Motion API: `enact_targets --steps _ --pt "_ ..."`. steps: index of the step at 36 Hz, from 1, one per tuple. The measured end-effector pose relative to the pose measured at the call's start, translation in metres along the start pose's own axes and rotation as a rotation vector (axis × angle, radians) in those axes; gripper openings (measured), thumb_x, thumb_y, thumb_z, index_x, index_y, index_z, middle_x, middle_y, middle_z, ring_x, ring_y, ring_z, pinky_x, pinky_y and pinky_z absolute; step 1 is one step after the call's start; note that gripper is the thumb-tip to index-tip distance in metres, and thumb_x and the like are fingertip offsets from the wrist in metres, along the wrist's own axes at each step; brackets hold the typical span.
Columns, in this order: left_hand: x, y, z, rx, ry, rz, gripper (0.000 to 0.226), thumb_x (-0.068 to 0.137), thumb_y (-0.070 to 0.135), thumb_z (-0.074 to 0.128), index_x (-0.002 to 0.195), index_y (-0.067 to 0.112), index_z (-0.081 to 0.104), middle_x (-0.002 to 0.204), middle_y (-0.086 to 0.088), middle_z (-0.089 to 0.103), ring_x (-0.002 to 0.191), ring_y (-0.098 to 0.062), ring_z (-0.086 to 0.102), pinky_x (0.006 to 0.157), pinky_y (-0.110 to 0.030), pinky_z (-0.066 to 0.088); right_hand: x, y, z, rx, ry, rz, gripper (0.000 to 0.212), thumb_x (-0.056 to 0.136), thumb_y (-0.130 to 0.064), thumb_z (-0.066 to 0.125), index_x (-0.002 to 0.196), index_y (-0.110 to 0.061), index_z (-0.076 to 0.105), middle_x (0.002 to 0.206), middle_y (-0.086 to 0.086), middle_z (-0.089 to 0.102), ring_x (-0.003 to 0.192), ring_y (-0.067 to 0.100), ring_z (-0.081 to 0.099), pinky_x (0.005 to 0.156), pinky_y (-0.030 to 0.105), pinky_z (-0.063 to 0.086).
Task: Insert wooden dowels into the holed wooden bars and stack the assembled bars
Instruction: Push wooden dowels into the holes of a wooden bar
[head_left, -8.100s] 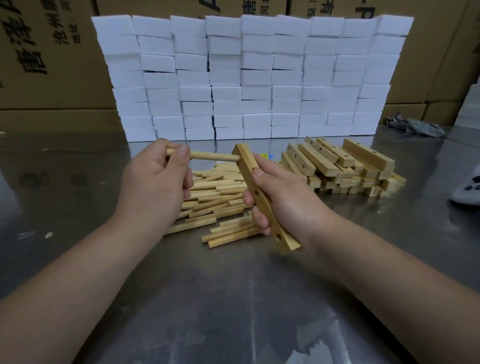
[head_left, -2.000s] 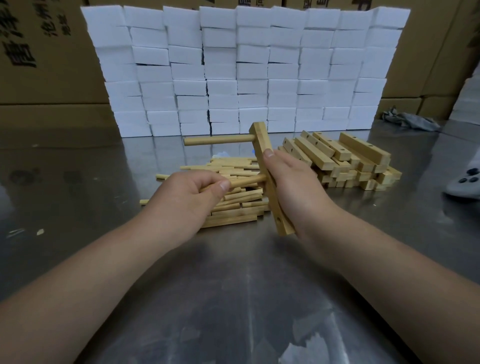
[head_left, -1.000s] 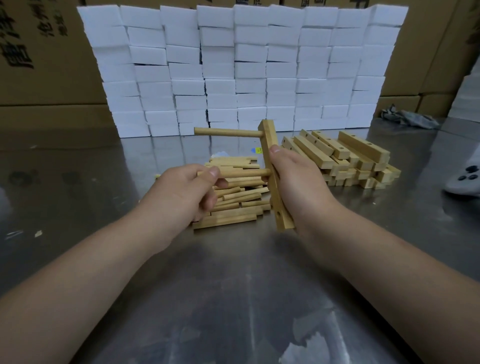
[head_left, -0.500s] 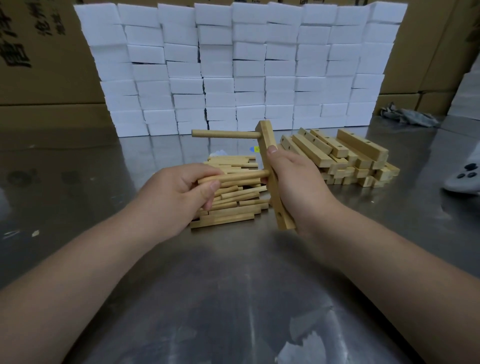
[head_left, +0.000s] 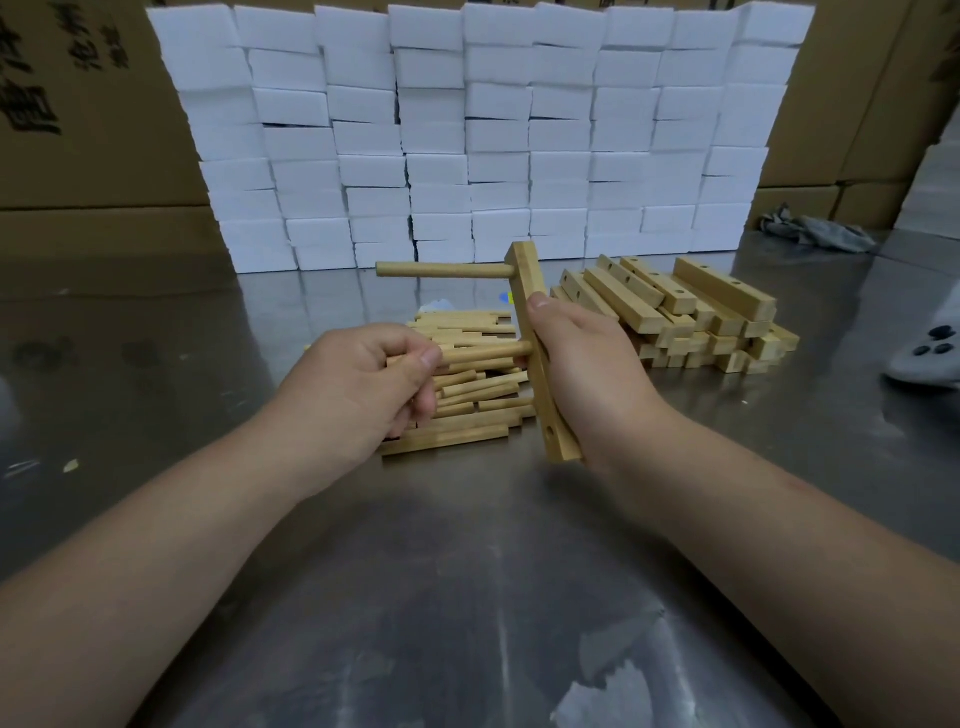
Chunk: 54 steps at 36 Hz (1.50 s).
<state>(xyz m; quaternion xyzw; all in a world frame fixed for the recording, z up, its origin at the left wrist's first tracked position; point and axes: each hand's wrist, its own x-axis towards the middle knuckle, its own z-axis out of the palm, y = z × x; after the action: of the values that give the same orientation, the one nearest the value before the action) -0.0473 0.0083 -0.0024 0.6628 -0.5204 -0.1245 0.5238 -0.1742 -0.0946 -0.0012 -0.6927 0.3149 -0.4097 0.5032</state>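
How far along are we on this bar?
Done: the top dowel sits in the bar the right hand grips. In hand: the left hand holds a second dowel against the bar's middle. Left: the bottom hole is empty, and the bar pile and loose dowels wait.

Wall of white foam blocks (head_left: 483, 130), cardboard boxes (head_left: 88, 104), grey rag (head_left: 815, 231), steel table (head_left: 467, 597)

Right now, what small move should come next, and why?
Probably push the middle dowel deeper into the holed bar: the left hand grips it, its tip at the bar's face, while the right hand holds the bar; the top dowel is already in.
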Motion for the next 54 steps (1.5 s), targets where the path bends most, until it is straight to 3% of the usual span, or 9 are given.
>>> enact_targets --steps 5,9,15,19,25,31,46,51,54 --pt "0.002 -0.006 -0.004 0.111 0.016 0.118 0.022 0.090 0.015 0.053 0.073 0.023 0.064 0.055 0.008 0.058 0.041 -0.004 0.042 0.043 -0.011 0.035 -0.001 0.003 -0.001 0.016 -0.036 0.026 0.039 0.098 -0.038 0.039 0.078 -0.016 0.063 0.062 -0.009 0.055 0.061 0.004 0.050 0.060 0.022 0.038" --pt "0.000 -0.008 -0.004 0.178 0.025 0.185 0.024 0.090 0.018 0.052 0.076 0.034 0.062 0.060 0.013 0.060 0.045 -0.003 0.046 0.046 -0.010 0.038 0.002 0.005 -0.001 0.013 -0.020 0.023 0.038 0.097 -0.038 0.040 0.081 -0.010 0.060 0.052 -0.014 0.053 0.052 -0.002 0.051 0.058 0.021 0.038" --pt "0.004 -0.007 -0.006 0.063 0.094 0.025 0.033 0.078 0.059 0.041 0.103 0.039 0.051 0.072 0.015 0.063 0.059 0.001 0.056 0.063 -0.019 0.044 0.016 0.008 -0.005 0.088 0.136 0.086 0.039 0.097 -0.039 0.038 0.077 -0.017 0.061 0.070 -0.004 0.058 0.067 0.012 0.050 0.063 0.030 0.038" --pt "0.004 -0.012 -0.004 0.464 0.020 0.002 0.013 0.078 0.042 0.059 0.091 0.041 0.062 0.077 0.018 0.058 0.070 0.005 0.053 0.059 -0.013 0.038 0.028 0.009 -0.013 0.285 0.267 0.292 0.032 0.094 -0.038 0.043 0.080 -0.019 0.064 0.066 -0.004 0.063 0.077 0.018 0.056 0.071 0.035 0.043" --pt "0.002 -0.014 0.002 0.799 -0.245 0.054 0.028 0.078 0.044 0.064 0.105 0.037 0.066 0.102 0.014 0.057 0.101 -0.009 0.049 0.086 -0.026 0.042 0.031 0.015 -0.010 0.402 0.269 0.389 0.018 0.093 -0.024 0.046 0.079 -0.020 0.057 0.046 -0.007 0.059 0.070 0.015 0.057 0.058 0.030 0.045" --pt "0.002 -0.015 0.005 0.832 -0.219 0.139 0.017 0.084 0.038 0.060 0.099 0.032 0.068 0.102 0.010 0.057 0.099 -0.010 0.047 0.086 -0.030 0.042 0.032 0.019 -0.009 0.393 0.258 0.395 0.021 0.093 -0.024 0.048 0.076 -0.019 0.059 0.053 -0.005 0.061 0.063 0.012 0.058 0.049 0.026 0.043" --pt "0.002 -0.019 0.008 0.806 -0.243 0.170 0.010 0.087 0.036 0.057 0.089 0.030 0.065 0.097 0.012 0.052 0.094 -0.007 0.045 0.080 -0.025 0.040 0.030 0.019 -0.005 0.466 0.261 0.386 0.026 0.093 -0.021 0.048 0.070 -0.016 0.059 0.067 0.000 0.065 0.086 0.020 0.063 0.088 0.041 0.051" --pt "0.001 -0.018 0.008 0.658 -0.095 0.159 0.007 0.089 0.036 0.051 0.084 0.033 0.048 0.080 0.016 0.050 0.076 -0.005 0.047 0.060 -0.024 0.035 0.030 0.018 -0.005 0.451 0.246 0.363 0.027 0.094 -0.023 0.048 0.071 -0.016 0.060 0.073 0.002 0.069 0.097 0.023 0.064 0.094 0.045 0.047" --pt "0.000 -0.019 0.006 0.544 -0.063 0.135 0.008 0.090 0.034 0.049 0.082 0.037 0.047 0.076 0.015 0.055 0.073 -0.003 0.051 0.061 -0.025 0.040 0.030 0.018 -0.006 0.415 0.217 0.323 0.024 0.096 -0.026 0.044 0.079 -0.019 0.061 0.071 -0.001 0.070 0.096 0.021 0.063 0.093 0.043 0.046"
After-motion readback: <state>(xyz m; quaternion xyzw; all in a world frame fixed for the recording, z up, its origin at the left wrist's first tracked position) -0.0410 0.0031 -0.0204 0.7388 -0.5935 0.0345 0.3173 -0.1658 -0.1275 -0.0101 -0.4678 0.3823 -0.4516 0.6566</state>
